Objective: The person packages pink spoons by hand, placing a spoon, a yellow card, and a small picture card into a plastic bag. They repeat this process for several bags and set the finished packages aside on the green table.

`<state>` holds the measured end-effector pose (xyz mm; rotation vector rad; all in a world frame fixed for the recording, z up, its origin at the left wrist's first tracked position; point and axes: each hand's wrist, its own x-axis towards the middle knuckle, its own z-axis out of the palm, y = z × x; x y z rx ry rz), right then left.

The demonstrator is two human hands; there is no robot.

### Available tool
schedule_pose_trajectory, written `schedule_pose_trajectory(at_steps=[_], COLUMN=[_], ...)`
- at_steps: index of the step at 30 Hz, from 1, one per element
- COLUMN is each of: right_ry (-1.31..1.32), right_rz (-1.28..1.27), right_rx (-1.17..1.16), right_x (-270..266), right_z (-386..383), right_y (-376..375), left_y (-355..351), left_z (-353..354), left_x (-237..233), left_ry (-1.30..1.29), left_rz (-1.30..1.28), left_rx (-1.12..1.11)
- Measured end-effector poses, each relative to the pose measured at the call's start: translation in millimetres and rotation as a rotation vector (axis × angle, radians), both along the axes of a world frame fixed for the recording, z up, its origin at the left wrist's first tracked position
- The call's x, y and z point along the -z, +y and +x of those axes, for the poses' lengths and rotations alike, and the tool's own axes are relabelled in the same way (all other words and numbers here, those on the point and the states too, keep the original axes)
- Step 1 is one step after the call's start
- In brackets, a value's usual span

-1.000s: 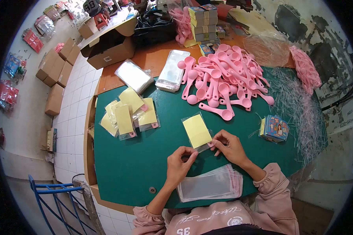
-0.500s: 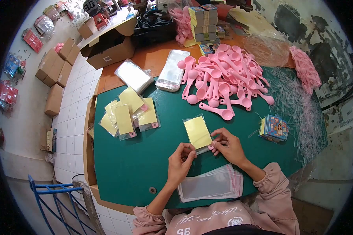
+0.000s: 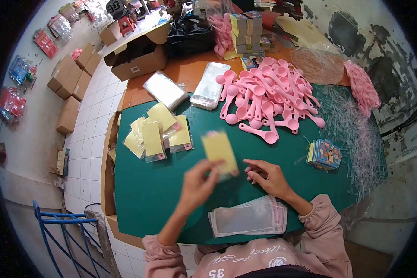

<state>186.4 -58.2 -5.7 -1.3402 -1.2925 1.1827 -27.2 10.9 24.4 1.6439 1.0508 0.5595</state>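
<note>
Yellow-faced packet (image 3: 219, 150) is over the middle of the green worktop (image 3: 162, 199), tilted and blurred; cannot tell whether it touches the surface. Left hand (image 3: 198, 182): thumb and fingers closed in a pinch on its near part. Right hand (image 3: 268, 178): fingers loosely curled, partly open, nothing visible in them; just beside the packet, not touching.

Risks (judged): the one-sided pinch leaves the far end unsupported, so the slick film could twist or slip out. If the near end is not well closed (seal not readable here), the pink piece (image 3: 235, 173) at its near right corner could slide out. A low pass towards the left edge could snag the overlapping finished packets (image 3: 152, 134) and spread them. A sleeve dragging along the near edge could skew the loose clear bags (image 3: 245, 217).

Change vs. earlier frame: both hands were at the packet's near end; now only the left has it. Packet has shifted left and blurred; right hand has let go. Pink spoons (image 3: 268, 92) and card stack (image 3: 323, 154) show no clear rearrangement.
</note>
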Motion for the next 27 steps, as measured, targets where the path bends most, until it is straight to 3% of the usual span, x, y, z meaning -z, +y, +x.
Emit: schedule_pose_trajectory(at_steps=[4,5,7,9,15,25,27], right_ry=[-0.126,-0.161,-0.196,-0.181,-0.165,-0.194,-0.205], right_rz=[0.043,0.042,0.045,0.056,0.078,0.105,0.103], right_rx=[-0.036,-0.039,-0.042,-0.03,-0.034,-0.034,-0.028], right_x=[-5.1,-6.4,-6.9,-4.3,0.9,0.1,0.7], right_z=[0.7,0.3,-0.7,0.7,1.9,1.2,1.2], right_y=[1.7,2.3,2.0,1.4,1.4,2.0,1.8], left_y=[76.5,90.9,112.9,119.2,95.3,73.7,75.5], left_z=[-40.1,-46.6,-58.4,-67.2,-96.1,-241.7,-270.1], left_x=[-29.7,-25.7,-9.1,11.1,24.9,41.9,47.4], left_ry=[0.488,0.489,0.825,0.784,0.825,0.732,0.826], left_rz=[0.718,0.722,0.834,0.717,0.868,0.796,0.837], left_rx=[-0.005,-0.006,-0.028,-0.024,-0.139,-0.488,-0.492])
